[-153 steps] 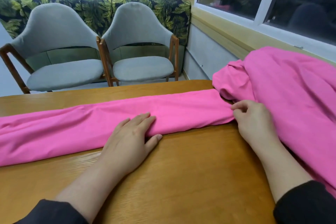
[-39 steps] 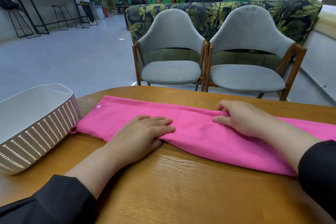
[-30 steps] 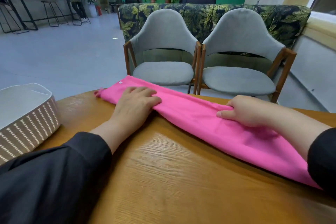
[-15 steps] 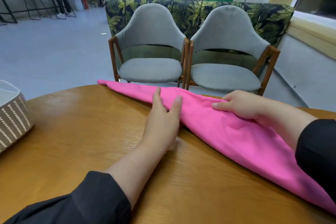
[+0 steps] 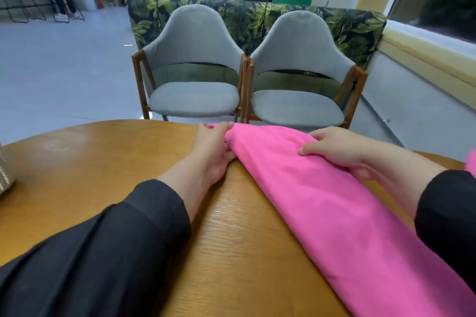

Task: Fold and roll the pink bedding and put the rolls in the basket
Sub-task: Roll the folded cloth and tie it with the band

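Pink bedding (image 5: 322, 195) is lying in a long folded band across the wooden table (image 5: 103, 162) — the left hand (image 5: 212, 148) is curling round its far end, the right hand (image 5: 337, 148) is pressing on top just beside it, thumb tucked under the fabric. Basket (image 5: 5, 170) is sitting well left of both.

The bedding (image 5: 322, 201) is pink cloth, matt and soft-looking, with a fine even weave and no sheen. The bench (image 5: 103, 162) is wood, its grain showing plainly under a smooth satin finish that catches some light. The basket (image 5: 5, 170) at the left edge looks like matt plastic with rows of small slots. The chairs (image 5: 193, 98) have grey matt cloth upholstery on smooth brown wooden frames. The sleeves (image 5: 116, 252) are black matt cloth.
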`<action>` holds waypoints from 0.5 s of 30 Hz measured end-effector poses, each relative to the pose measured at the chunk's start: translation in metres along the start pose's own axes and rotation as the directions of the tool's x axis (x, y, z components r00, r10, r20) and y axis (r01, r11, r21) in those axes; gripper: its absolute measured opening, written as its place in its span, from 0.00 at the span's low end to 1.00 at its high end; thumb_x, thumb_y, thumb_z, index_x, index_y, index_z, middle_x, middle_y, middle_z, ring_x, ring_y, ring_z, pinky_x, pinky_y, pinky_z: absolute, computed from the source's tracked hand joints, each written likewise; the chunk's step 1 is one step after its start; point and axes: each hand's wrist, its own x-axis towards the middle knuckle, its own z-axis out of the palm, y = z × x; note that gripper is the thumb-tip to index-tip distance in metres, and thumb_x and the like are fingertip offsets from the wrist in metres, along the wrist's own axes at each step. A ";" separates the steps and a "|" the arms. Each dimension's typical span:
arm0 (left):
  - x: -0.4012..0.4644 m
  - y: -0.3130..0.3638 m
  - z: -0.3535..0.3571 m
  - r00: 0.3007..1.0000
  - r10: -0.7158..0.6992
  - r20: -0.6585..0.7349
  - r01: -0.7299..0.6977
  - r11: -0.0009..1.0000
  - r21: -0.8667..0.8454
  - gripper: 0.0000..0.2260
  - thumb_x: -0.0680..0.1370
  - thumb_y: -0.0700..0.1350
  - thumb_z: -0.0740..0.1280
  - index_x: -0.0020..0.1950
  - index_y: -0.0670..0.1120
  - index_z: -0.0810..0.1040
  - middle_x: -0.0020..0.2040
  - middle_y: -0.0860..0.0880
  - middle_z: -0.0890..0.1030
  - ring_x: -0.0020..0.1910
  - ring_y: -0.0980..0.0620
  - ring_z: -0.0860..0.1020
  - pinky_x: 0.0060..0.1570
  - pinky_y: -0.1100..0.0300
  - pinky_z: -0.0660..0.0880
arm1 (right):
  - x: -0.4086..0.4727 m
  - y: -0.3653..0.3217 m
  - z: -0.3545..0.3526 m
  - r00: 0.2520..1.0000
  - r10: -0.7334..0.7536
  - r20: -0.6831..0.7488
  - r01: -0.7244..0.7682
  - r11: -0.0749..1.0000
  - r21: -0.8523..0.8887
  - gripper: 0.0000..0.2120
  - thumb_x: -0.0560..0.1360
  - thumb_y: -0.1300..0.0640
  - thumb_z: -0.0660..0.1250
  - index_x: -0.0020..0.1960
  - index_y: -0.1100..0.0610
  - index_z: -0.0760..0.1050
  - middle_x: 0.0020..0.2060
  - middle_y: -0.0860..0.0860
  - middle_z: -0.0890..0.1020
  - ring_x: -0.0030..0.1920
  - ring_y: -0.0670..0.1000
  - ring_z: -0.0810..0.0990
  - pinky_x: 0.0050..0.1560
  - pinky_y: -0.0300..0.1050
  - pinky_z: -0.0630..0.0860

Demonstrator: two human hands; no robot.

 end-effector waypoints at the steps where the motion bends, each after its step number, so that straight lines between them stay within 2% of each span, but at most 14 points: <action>1: -0.015 -0.006 0.001 0.999 -0.023 0.029 0.022 0.999 0.041 0.13 0.80 0.37 0.64 0.60 0.52 0.69 0.51 0.43 0.76 0.45 0.46 0.76 0.41 0.54 0.78 | -0.001 0.001 0.002 1.000 0.010 -0.016 -0.009 0.999 0.047 0.09 0.75 0.55 0.73 0.53 0.60 0.82 0.49 0.60 0.86 0.50 0.60 0.86 0.50 0.62 0.83; 3: -0.051 -0.025 0.005 0.999 -0.013 0.045 0.006 0.986 0.170 0.18 0.78 0.35 0.64 0.60 0.55 0.70 0.47 0.45 0.78 0.40 0.47 0.77 0.33 0.56 0.79 | -0.006 0.006 0.011 0.999 0.039 -0.018 -0.035 0.983 0.182 0.08 0.77 0.58 0.71 0.55 0.58 0.82 0.46 0.57 0.87 0.46 0.56 0.87 0.46 0.55 0.84; 5: -0.084 -0.045 0.011 0.998 0.024 0.057 -0.040 0.958 0.283 0.25 0.75 0.37 0.65 0.66 0.61 0.68 0.55 0.45 0.81 0.42 0.46 0.80 0.33 0.55 0.80 | -0.014 0.010 0.021 0.998 0.052 0.037 -0.062 0.919 0.389 0.10 0.79 0.60 0.68 0.60 0.59 0.80 0.47 0.57 0.87 0.46 0.55 0.87 0.46 0.52 0.84; 6: -0.095 -0.053 0.014 0.997 0.053 0.058 -0.070 0.938 0.339 0.31 0.73 0.40 0.66 0.72 0.62 0.63 0.61 0.46 0.79 0.47 0.45 0.82 0.39 0.50 0.82 | -0.018 0.011 0.025 0.997 0.044 0.068 -0.071 0.882 0.466 0.11 0.80 0.60 0.68 0.62 0.59 0.78 0.49 0.57 0.87 0.48 0.56 0.86 0.49 0.52 0.84; 8: -0.098 -0.054 0.016 0.989 0.142 0.043 -0.148 0.912 0.382 0.37 0.71 0.44 0.63 0.76 0.66 0.56 0.69 0.50 0.75 0.61 0.41 0.79 0.58 0.41 0.78 | -0.028 0.014 0.030 0.996 0.013 0.093 -0.062 0.835 0.546 0.14 0.79 0.59 0.69 0.64 0.58 0.77 0.51 0.57 0.86 0.50 0.56 0.86 0.48 0.50 0.83; 10: -0.084 -0.043 0.012 0.979 0.201 0.007 -0.191 0.917 0.350 0.37 0.72 0.42 0.60 0.78 0.63 0.55 0.72 0.51 0.72 0.66 0.43 0.76 0.66 0.41 0.73 | -0.038 0.017 0.029 0.996 -0.007 0.088 -0.041 0.845 0.533 0.22 0.76 0.58 0.73 0.68 0.55 0.74 0.49 0.55 0.87 0.47 0.54 0.86 0.44 0.48 0.83; 12: -0.070 -0.024 -0.001 0.980 0.197 -0.026 -0.174 0.913 0.369 0.34 0.77 0.37 0.59 0.80 0.56 0.55 0.68 0.48 0.75 0.61 0.47 0.78 0.62 0.47 0.77 | -0.049 0.021 0.031 0.995 0.000 0.101 -0.049 0.878 0.476 0.30 0.73 0.60 0.75 0.72 0.49 0.68 0.42 0.53 0.86 0.38 0.50 0.83 0.40 0.47 0.81; 14: -0.067 -0.009 -0.015 0.990 0.128 -0.052 -0.097 0.913 0.396 0.31 0.81 0.38 0.62 0.81 0.53 0.54 0.63 0.48 0.77 0.49 0.52 0.78 0.45 0.58 0.78 | -0.061 0.022 0.039 0.995 0.001 0.101 -0.047 0.888 0.458 0.35 0.73 0.64 0.75 0.74 0.46 0.64 0.39 0.54 0.82 0.36 0.49 0.78 0.41 0.50 0.81; 15: -0.070 -0.006 -0.021 0.996 0.071 -0.046 -0.047 0.919 0.392 0.31 0.82 0.42 0.64 0.81 0.53 0.54 0.63 0.48 0.77 0.46 0.54 0.78 0.40 0.60 0.76 | -0.066 0.022 0.045 0.997 -0.006 0.083 -0.033 0.886 0.462 0.36 0.73 0.64 0.75 0.75 0.47 0.63 0.40 0.55 0.81 0.37 0.50 0.77 0.44 0.50 0.82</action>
